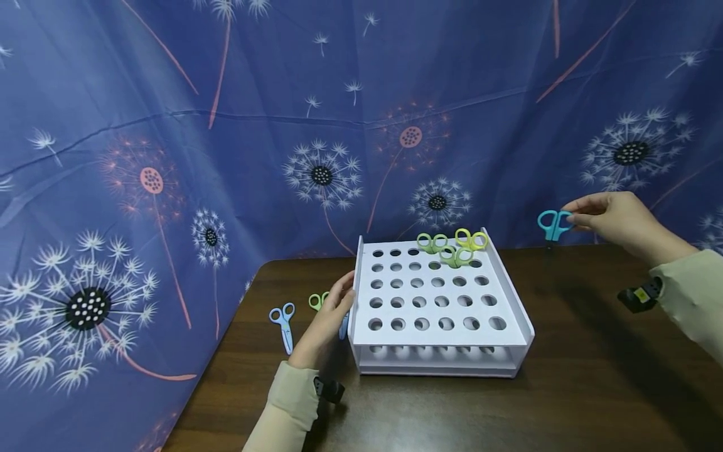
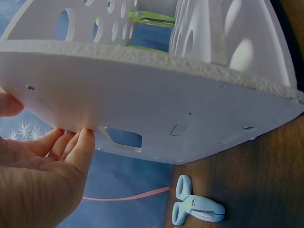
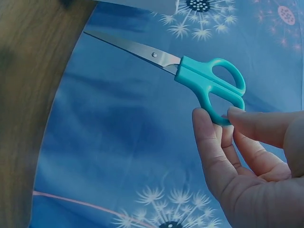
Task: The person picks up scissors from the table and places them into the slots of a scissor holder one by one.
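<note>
My right hand [image 1: 624, 221] pinches one handle loop of a pair of turquoise scissors [image 1: 554, 227] between thumb and fingers, in the air right of the rack. The right wrist view shows the scissors [image 3: 204, 80] with blades together, pointing left. My left hand [image 1: 327, 320] rests against the left side of a white perforated rack [image 1: 446, 337], fingertips touching its side panel [image 2: 118, 95]. Two pairs of green scissors [image 1: 432, 243] and a pair of yellow scissors [image 1: 471, 239] stand in holes at the rack's back right, handles up.
Pale blue scissors [image 1: 283, 326] lie on the dark wooden table [image 1: 429, 414] left of my left hand. Green scissors [image 1: 317, 301] and another blue pair [image 1: 343, 327] are partly hidden by that hand. A blue dandelion-print curtain [image 1: 254, 176] hangs behind the table.
</note>
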The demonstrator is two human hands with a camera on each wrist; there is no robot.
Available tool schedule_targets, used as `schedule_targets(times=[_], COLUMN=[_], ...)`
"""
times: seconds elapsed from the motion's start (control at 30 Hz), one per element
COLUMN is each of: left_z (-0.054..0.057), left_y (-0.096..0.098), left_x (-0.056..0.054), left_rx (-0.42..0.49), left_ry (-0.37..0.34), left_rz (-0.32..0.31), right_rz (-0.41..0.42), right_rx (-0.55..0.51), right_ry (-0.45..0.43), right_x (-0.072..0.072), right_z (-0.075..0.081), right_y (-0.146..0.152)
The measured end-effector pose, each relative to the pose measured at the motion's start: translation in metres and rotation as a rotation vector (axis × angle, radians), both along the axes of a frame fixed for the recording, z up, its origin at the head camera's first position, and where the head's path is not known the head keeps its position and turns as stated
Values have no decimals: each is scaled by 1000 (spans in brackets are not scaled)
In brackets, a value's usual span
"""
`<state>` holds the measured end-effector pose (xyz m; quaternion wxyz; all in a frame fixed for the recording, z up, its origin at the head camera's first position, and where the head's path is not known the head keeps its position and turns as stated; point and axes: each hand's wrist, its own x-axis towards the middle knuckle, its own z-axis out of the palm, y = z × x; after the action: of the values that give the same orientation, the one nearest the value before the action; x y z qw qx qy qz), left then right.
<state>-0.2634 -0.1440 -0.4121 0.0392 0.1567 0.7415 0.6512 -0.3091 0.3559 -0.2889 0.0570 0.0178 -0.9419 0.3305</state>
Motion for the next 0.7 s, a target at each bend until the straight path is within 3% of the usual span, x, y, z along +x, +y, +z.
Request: schedule_targets(times=[0.7], left_z=[0], left_y=[0], left_x=[0], left_rx=[2], left_ry=[-4], left_rz=[13], right_rz=[-7], right_rx=[-18], right_ry=[62], right_x=[14], right_z=[20], right_y=[-30])
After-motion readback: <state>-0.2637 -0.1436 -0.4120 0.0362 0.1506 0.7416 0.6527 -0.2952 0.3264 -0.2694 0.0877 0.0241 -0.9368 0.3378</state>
